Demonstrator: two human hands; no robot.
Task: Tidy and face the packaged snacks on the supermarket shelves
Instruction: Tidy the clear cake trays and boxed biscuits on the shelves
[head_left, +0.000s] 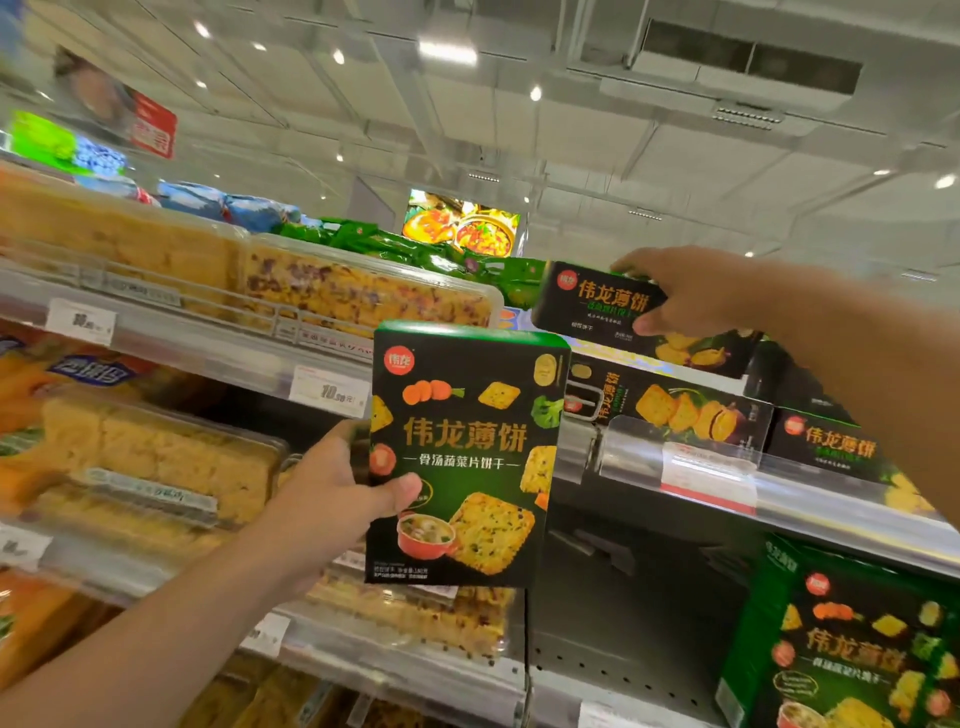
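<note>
**Two biscuit boxes in hand at the shelf**

A tall dark-green cardboard biscuit box (460, 457) is held upright in front of the shelves, its printed face turned to the camera. It is gripped at its left edge by the left hand (332, 493), the thumb pressed across the front and the fingers hidden behind. A second, smaller black-and-green biscuit box (597, 306) is held up at the top shelf level, tilted, by the right hand (696, 296), whose fingers are curled over its right end.

The step in hand is judged to be sorting: the tall box appears to belong with the matching green boxes (852, 654) on the lower right shelf, and the smaller one with the black boxes (826, 447) lying on the metal shelf (841, 509) beneath it. The next move calls for each box to be set down among its own kind, front outward and flush with the shelf edge.

On both held boxes "伟龙薄饼" is read in gold, with a red round logo; the tall one also carries "骨汤蔬菜片饼干". A white price tag (332, 395) showing "10" is seen beside clear plastic trays of yellow cakes (363, 291) at the left.
</note>
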